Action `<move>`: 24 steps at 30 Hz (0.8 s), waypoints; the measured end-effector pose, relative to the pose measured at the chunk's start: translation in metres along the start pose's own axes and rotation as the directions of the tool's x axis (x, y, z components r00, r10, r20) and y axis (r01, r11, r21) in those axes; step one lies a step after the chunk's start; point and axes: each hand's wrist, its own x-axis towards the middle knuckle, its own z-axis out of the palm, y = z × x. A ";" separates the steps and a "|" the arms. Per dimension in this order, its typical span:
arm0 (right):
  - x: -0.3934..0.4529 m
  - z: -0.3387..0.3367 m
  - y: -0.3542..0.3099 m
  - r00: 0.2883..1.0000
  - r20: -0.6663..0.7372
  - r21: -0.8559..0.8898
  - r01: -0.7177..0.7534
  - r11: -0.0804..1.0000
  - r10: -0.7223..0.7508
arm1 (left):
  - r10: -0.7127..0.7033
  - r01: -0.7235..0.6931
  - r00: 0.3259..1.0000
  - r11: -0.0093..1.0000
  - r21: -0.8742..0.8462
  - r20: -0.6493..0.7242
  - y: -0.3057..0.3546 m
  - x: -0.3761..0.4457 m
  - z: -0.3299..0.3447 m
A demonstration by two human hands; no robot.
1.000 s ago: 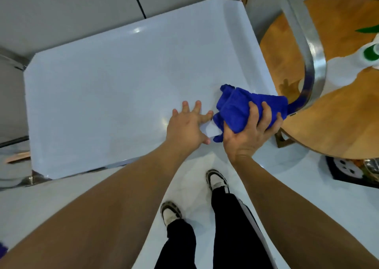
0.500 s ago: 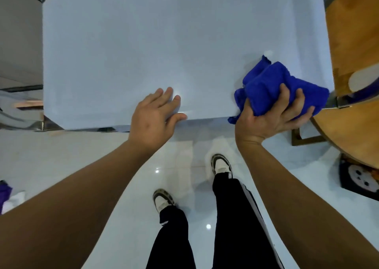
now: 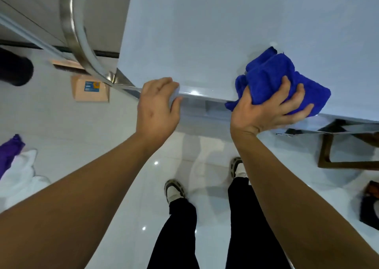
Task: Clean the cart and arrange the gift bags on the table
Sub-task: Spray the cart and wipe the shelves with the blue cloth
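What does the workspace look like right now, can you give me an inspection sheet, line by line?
Surface: white cart top, glossy, with a small mark just beyond the cloth.
Job's things: blue cloth bunched at the near edge; gift bags, nothing seen.
Clutter: tan box with a blue label and white and purple fabric on the floor.
Grips: right hand grips the cloth; left hand holds the cart's near edge.
Cables: nothing seen.
Surroundings: steel handle at left, wooden frame at right, shiny white floor.

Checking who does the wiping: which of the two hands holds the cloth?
The right hand grips the blue cloth on the cart top; the left hand only holds the cart's edge.
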 end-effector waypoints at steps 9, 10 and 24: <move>-0.061 -0.002 -0.053 0.982 0.187 0.044 -0.019 0.999 0.010 | -0.623 0.508 0.775 0.712 -0.486 -0.104 -0.082 0.013 -0.045; -0.069 -0.004 -0.057 0.975 0.220 0.035 0.001 0.999 -0.009 | -0.617 0.496 0.786 0.672 -0.551 -0.045 -0.086 0.017 -0.046; -0.173 -0.029 -0.162 0.438 0.734 0.043 0.732 0.680 -0.518 | -0.479 0.387 0.877 0.741 -0.548 -0.029 -0.125 0.025 -0.059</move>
